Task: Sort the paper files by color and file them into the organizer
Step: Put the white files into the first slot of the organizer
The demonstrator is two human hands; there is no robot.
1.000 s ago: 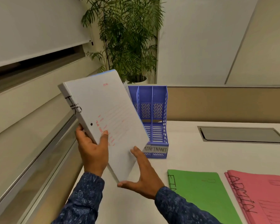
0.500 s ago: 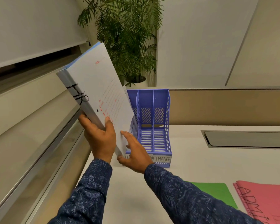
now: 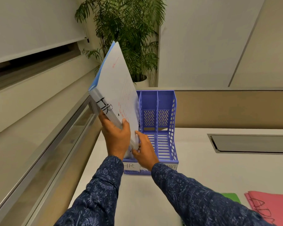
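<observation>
A pale blue file [image 3: 117, 90] with "HR" inked on its spine stands almost upright, its lower corner down in the leftmost slot of the blue organizer [image 3: 168, 121], above the "HR" label. My left hand [image 3: 115, 136] grips the spine from below. My right hand [image 3: 143, 150] pinches the file's lower front corner at the slot mouth. The other two slots hold nothing. A pink file [image 3: 271, 207] marked "ADM..." and a sliver of a green file [image 3: 232, 197] lie on the table at lower right.
The white table [image 3: 194, 176] ends at a beige partition behind the organizer. A grey recessed hatch [image 3: 252, 143] sits in the table at right. A window ledge and glass rail run along the left. A potted palm [image 3: 129, 30] stands behind the partition.
The file has tilted from leaning flat to nearly upright and dropped into the left slot. Both hands moved forward toward the organizer; the view shifted so the green file is nearly out of frame.
</observation>
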